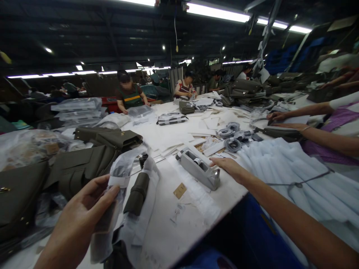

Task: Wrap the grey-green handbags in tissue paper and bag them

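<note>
My left hand (75, 213) pinches a bundle in translucent white wrapping (112, 209) with a white paper band round it; it looks like a wrapped strap. Right beside it lies an olive bag piece (137, 194), partly wrapped in white sheet. My right hand (231, 168) reaches to the grey tape dispenser (199, 168), fingers stretched out at its far right side; whether they touch it I cannot tell. A small brown tag (180, 190) and a clear packet (177, 213) lie on the white table (159, 239) in front of the dispenser.
Olive bags (81, 164) crowd the left side. Coiled grey straps (232, 144) lie behind the dispenser, and a tied stack of white foam sheets (291, 168) stands at right. A co-worker's hands (280, 119) handle a bag beyond it. Other people sit across the table.
</note>
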`<state>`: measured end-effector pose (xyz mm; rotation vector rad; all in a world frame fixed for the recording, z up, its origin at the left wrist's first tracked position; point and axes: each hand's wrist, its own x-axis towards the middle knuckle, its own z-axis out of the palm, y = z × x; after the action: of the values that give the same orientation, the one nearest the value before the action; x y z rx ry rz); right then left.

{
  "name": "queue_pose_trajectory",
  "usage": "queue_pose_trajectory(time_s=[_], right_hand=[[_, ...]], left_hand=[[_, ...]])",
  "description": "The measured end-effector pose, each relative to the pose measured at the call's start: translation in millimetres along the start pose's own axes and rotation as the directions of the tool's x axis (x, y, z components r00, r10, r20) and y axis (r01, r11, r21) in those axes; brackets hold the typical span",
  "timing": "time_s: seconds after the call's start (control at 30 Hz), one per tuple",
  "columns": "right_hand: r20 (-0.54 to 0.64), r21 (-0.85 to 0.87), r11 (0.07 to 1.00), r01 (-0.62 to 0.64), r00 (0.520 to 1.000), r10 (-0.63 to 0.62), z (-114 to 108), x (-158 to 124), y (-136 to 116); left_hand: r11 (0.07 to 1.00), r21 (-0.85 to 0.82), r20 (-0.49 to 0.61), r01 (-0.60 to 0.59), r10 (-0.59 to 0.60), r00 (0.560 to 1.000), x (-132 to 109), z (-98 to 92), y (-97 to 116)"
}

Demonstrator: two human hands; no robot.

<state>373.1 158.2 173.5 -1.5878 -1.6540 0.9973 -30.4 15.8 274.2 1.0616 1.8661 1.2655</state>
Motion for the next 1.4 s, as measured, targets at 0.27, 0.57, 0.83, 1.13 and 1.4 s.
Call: queue_pose_trajectory(time_s=[0.27, 0.57, 0.83, 1.13, 1.4], right_hand=[[0.045, 0.322, 0.938, -0.127, 0.992, 0.119, -22.3, -41.7, 1.7], [-0.047, 0.443, 0.848, -0.289, 0.938, 0.344, 14.2, -49.1, 66.0], [-0.054, 0.431, 0.902, 0.032, 0.999, -0.01, 38.8, -77.2, 2.6], [0.18, 0.566, 0.756, 0.329, 0.845, -0.503, 110.7, -73.0, -159.8], [0.143, 0.312, 0.811, 0.495, 0.82, -0.555, 149.0, -64.8, -201.5]], left_hand=[[0.999, -0.015, -0.05, -0.042, 0.041, 0.998, -0.8, 0.2, -2.9], [1.0, 0.007, -0.03, 0.004, -0.003, 1.0, 1.7, -2.0, -1.4], [0.995, -0.093, 0.07, -0.047, 0.054, 0.996, -4.0, 4.9, 3.4], [0.934, -0.013, 0.091, -0.357, 0.357, 0.93, -6.7, 14.4, 4.5], [0.886, 0.086, 0.011, -0.456, 0.457, 0.889, -9.3, 11.3, 2.8]])
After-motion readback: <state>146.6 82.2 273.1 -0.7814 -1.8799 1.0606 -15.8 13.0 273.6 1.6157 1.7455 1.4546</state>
